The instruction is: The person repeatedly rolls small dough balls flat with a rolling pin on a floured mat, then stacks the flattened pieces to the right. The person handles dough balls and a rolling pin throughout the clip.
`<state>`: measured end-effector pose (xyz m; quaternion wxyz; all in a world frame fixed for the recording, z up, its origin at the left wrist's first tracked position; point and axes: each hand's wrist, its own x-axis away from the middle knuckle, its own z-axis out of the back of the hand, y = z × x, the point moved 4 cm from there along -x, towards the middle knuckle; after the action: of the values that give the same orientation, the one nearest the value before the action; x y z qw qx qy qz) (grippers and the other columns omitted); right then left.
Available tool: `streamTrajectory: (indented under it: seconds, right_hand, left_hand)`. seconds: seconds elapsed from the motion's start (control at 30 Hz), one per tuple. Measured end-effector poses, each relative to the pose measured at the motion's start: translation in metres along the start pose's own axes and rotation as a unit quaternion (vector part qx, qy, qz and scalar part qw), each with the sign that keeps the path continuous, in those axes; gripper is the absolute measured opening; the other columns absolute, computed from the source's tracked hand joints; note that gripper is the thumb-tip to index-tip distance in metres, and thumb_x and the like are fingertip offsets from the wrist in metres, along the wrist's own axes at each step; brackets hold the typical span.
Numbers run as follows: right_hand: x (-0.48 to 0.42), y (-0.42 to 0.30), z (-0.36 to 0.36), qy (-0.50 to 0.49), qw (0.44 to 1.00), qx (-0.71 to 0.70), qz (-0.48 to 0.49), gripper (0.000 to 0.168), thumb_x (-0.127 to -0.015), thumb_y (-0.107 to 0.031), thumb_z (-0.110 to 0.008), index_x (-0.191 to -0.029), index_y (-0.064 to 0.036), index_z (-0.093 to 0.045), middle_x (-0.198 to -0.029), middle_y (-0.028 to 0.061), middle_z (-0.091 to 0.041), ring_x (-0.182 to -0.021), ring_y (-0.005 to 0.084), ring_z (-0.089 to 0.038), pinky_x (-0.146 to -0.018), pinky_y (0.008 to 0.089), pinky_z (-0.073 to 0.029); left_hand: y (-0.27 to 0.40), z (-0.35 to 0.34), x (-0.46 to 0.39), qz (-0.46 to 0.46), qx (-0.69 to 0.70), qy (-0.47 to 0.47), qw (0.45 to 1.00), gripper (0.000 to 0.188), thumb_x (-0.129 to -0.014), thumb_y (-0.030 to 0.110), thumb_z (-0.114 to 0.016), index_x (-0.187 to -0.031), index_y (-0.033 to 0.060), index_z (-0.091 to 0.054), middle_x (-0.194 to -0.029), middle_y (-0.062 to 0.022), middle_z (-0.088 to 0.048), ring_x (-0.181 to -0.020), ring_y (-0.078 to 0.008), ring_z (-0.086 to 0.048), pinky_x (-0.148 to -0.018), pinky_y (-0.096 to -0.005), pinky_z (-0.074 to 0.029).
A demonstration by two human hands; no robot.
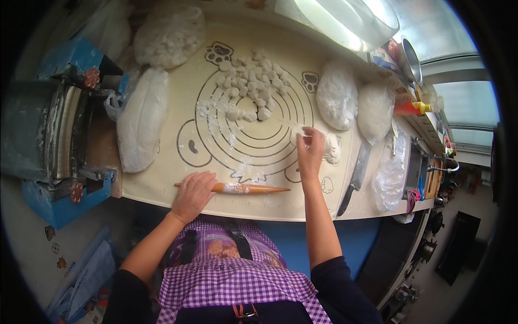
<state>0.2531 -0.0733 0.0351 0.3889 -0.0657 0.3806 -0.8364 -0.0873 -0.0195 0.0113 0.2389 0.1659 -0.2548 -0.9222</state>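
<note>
My left hand [196, 192] lies over the left part of a tapered wooden rolling pin [259, 189], near the front edge of the pastry mat [170, 174]. Flour whitens the middle of the pin. At the right side of the mat's printed circles, my right hand [311, 149] pinches a thin round dough wrapper [297, 134], partly hidden by its fingers. Just right of that hand is a stack of overlapping wrappers [333, 150]. Many small dough pieces [255, 81] are heaped towards the back of the circles, with several nearer the centre.
Bags of dough [143, 121] and of small pieces [172, 38] stand left, beside a blue-framed roller machine [66, 133]. Plastic bags [337, 95] line the right side. A cleaver-like knife [357, 178] lies right of the mat, before a sink [413, 168].
</note>
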Motion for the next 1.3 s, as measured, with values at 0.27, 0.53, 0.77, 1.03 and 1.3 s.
streamTrajectory:
  seconds: [0.27, 0.53, 0.77, 1.03, 1.3]
  right_hand:
    - [-0.026, -0.042, -0.081, -0.075, 0.989, -0.006, 0.124, 0.025, -0.084, -0.006, -0.076, -0.103, -0.002, -0.061, -0.107, 0.0159, -0.06, -0.099, 0.0336, -0.061, -0.086, 0.0408, -0.05]
    - [0.078, -0.039, -0.058, -0.348, 0.917, -0.131, -0.146, 0.023, -0.089, -0.018, -0.076, -0.095, -0.003, -0.06, -0.077, 0.0026, -0.061, -0.069, 0.012, -0.058, -0.066, 0.0289, -0.05]
    - [0.073, -0.103, -0.096, -0.138, 0.976, -0.039, 0.167, 0.063, -0.093, -0.024, -0.068, -0.148, -0.007, -0.042, -0.151, 0.0231, -0.04, -0.142, 0.038, -0.037, -0.118, 0.0513, -0.029]
    - [0.036, -0.073, -0.096, -0.132, 0.967, -0.19, 0.106, 0.059, -0.104, -0.03, -0.051, -0.156, -0.007, -0.036, -0.161, 0.0189, -0.033, -0.15, 0.0387, -0.028, -0.125, 0.0479, -0.018]
    - [0.099, -0.029, -0.052, -0.168, 0.951, 0.191, 0.178, 0.062, -0.099, -0.032, -0.055, -0.155, -0.009, -0.041, -0.159, 0.014, -0.041, -0.151, 0.0314, -0.033, -0.125, 0.0526, -0.018]
  left_hand:
    - [0.0, 0.002, -0.001, -0.009, 0.006, 0.006, 1.0, 0.042, -0.083, 0.01, -0.074, -0.123, 0.0058, -0.063, -0.132, -0.0108, -0.063, -0.126, -0.0307, -0.057, -0.108, -0.0468, -0.041]
    - [-0.001, 0.003, 0.002, -0.01, -0.008, 0.01, 1.0, 0.047, -0.082, 0.012, -0.075, -0.127, 0.0068, -0.061, -0.133, -0.0076, -0.061, -0.128, -0.0251, -0.056, -0.112, -0.0419, -0.041]
    - [-0.002, -0.001, 0.004, -0.004, 0.012, 0.019, 1.0, 0.042, -0.082, 0.01, -0.074, -0.122, 0.0064, -0.063, -0.129, -0.0097, -0.064, -0.124, -0.0295, -0.058, -0.106, -0.0453, -0.041]
    - [-0.001, 0.007, -0.011, -0.021, -0.029, 0.026, 0.999, 0.049, -0.079, 0.01, -0.078, -0.126, 0.0081, -0.062, -0.127, -0.0063, -0.062, -0.124, -0.0228, -0.057, -0.105, -0.0396, -0.042]
    - [-0.006, -0.016, -0.047, -0.032, -0.185, -0.033, 0.982, 0.057, -0.091, 0.029, -0.068, -0.142, 0.0085, -0.054, -0.154, -0.0074, -0.049, -0.143, -0.0247, -0.044, -0.116, -0.0462, -0.034]
